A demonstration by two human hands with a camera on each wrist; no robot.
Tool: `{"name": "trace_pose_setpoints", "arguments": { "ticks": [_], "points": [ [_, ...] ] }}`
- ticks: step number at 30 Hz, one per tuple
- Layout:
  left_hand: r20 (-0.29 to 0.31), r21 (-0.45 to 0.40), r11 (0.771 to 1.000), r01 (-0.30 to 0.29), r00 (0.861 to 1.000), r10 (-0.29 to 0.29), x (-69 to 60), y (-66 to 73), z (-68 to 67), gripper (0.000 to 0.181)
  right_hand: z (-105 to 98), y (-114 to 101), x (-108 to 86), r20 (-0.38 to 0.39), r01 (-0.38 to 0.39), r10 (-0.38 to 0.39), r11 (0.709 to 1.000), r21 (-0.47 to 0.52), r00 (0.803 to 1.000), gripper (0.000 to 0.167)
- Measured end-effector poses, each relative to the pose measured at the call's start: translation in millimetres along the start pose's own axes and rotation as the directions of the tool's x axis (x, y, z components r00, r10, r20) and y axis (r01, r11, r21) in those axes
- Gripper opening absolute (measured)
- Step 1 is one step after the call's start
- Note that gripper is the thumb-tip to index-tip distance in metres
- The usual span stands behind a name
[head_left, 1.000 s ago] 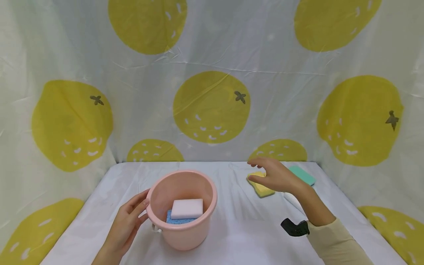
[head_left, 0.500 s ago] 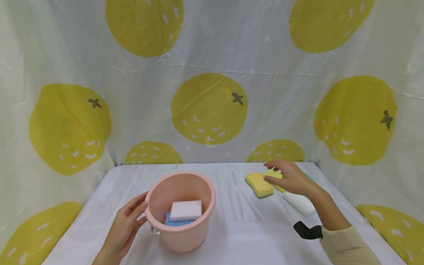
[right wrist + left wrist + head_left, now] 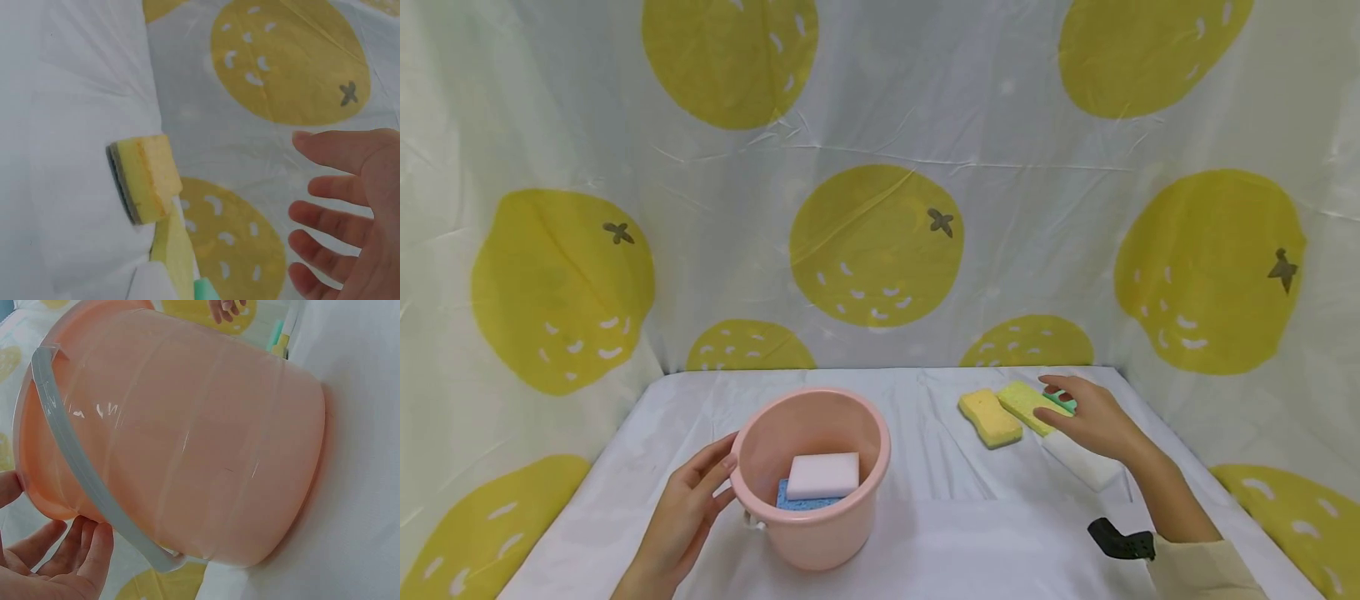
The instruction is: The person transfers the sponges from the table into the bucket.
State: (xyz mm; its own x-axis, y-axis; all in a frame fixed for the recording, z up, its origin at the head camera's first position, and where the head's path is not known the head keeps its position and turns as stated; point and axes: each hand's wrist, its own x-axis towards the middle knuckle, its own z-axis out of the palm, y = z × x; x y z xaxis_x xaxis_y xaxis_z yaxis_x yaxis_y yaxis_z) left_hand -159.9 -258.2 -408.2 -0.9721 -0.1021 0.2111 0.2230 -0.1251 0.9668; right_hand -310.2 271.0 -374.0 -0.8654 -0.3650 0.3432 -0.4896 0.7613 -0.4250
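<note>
A pink bucket (image 3: 820,537) stands on the white cloth, with a pale pink-white sponge (image 3: 823,475) lying over a blue sponge (image 3: 801,503) inside it. My left hand (image 3: 688,504) grips the bucket's left rim between thumb and fingers; the left wrist view shows the bucket's pale handle (image 3: 81,459) hanging down its side. Over on the right, my right hand (image 3: 1093,417) hovers with spread, bent fingers and nothing in them. Beneath and beside it lie a green sponge (image 3: 1062,402), partly hidden by the fingers, a lime-yellow sponge (image 3: 1030,404) and a white sponge (image 3: 1082,460).
A yellow sponge (image 3: 991,419), dark on its underside in the right wrist view, lies left of the lime-yellow one. Lemon-print curtains (image 3: 880,242) wall the table at the back and both sides. White cloth (image 3: 940,533) covers the tabletop.
My right hand has moved rightward from above the yellow sponge to above the green one, uncovering the lime-yellow and white sponges. My left hand and the bucket stay put.
</note>
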Motion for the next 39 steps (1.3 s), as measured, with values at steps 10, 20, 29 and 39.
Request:
{"name": "trace_pose_setpoints", "arguments": {
  "ticks": [10, 20, 29, 39],
  "points": [
    [-0.013, 0.001, 1.000, 0.016, 1.000, -0.016, -0.5, 1.9, 1.8, 0.048, 8, 32, -17.7, -0.037, -0.100, 0.101, 0.995, 0.012, 0.994, 0.063],
    [-0.034, 0.014, 0.999, 0.044, 0.998, -0.043, 0.1, 3.8, 2.6, 0.050, 15, 57, -27.4, -0.026, -0.231, 0.230, 0.973, -0.020, 0.973, 0.076],
    [-0.026, 0.012, 0.999, 0.033, 0.999, -0.033, 0.5, 2.3, 2.4, 0.049, 25, 78, -31.8, 0.033, -0.257, 0.258, 0.965, -0.053, 0.965, 0.091],
    [-0.028, 0.018, 0.999, 0.043, 0.999, -0.043, -0.1, 4.0, 2.9, 0.051, 39, 91, -42.5, 0.151, -0.326, 0.338, 0.940, -0.099, 0.929, 0.113]
  ]
}}
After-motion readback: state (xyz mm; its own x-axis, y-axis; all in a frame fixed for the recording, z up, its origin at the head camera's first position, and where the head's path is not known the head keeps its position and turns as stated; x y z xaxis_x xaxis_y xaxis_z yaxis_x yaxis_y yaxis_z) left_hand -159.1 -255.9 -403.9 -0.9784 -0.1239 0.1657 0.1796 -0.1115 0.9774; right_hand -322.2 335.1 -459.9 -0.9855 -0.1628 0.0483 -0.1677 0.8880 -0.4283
